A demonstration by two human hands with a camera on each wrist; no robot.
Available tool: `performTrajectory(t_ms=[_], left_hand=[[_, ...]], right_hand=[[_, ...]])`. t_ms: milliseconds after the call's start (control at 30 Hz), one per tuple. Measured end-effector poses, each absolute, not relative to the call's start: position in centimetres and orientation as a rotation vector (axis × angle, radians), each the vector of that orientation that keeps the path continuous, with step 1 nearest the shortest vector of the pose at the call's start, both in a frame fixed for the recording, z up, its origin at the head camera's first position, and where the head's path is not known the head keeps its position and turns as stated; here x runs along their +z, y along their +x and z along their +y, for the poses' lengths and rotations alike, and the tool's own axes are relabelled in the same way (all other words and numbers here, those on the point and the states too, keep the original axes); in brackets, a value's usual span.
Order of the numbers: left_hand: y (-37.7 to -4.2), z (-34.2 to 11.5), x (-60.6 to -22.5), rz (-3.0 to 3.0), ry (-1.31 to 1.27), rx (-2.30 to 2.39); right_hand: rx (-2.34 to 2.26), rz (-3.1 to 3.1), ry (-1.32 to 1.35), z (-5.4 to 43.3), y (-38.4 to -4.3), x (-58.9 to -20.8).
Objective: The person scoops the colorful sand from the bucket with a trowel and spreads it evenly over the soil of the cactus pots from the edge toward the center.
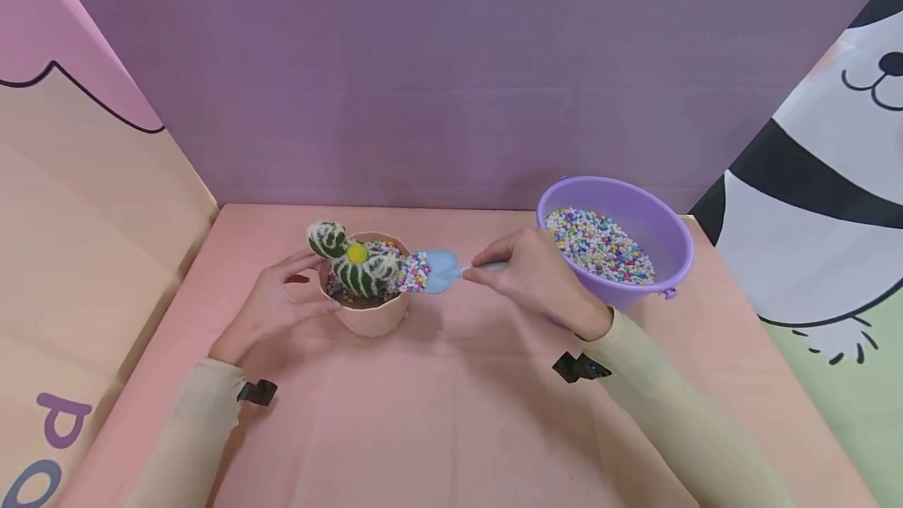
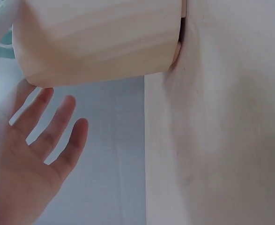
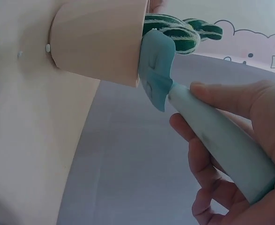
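Observation:
A potted cactus with white-striped green stems and a yellow bloom stands in a peach flower pot, with coloured pebbles inside. My left hand is at the pot's left side, thumb by the near rim. In the left wrist view, its fingers are spread and fairly straight, one tip right at the pot's rim. My right hand grips the handle of a light-blue toy shovel. Small multicoloured pebbles lie on the blade, whose tip overlaps the pot's right rim.
A purple bucket, partly filled with multicoloured pebbles, stands at the back right, behind my right hand. A pink cloth covers the table. A purple backdrop rises behind, with printed panels on both sides.

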State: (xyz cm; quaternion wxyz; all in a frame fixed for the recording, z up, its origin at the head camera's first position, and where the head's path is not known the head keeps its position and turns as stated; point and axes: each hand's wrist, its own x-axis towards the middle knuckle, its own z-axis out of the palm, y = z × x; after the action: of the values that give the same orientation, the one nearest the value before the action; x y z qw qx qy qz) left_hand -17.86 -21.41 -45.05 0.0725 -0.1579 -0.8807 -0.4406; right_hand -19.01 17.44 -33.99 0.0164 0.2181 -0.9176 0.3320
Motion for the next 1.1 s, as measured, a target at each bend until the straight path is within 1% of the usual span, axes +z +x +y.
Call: performTrajectory(t_ms=[233, 400, 767, 1100], left_hand=[[-17.8, -21.2, -45.0, -2.56, -0.471, -1.218], [-17.6, -21.0, -45.0, -2.544, -0.44, -1.236], [-17.9, -21.5, -44.4, -2.653, -0.577, -1.266], [-18.1, -21.6, -44.1, -2.728, -0.555, -1.226]], right_hand=[[0.972, -2.845, 0.734, 17.0, -19.2, -33.2], [0.94, -2.851, 0.756, 16.6, -19.2, -32.8], [0.9, -2.857, 0.766, 16.3, -19.1, -32.4], [0.909, -2.883, 0.747, 16.1, -19.2, -32.5]])
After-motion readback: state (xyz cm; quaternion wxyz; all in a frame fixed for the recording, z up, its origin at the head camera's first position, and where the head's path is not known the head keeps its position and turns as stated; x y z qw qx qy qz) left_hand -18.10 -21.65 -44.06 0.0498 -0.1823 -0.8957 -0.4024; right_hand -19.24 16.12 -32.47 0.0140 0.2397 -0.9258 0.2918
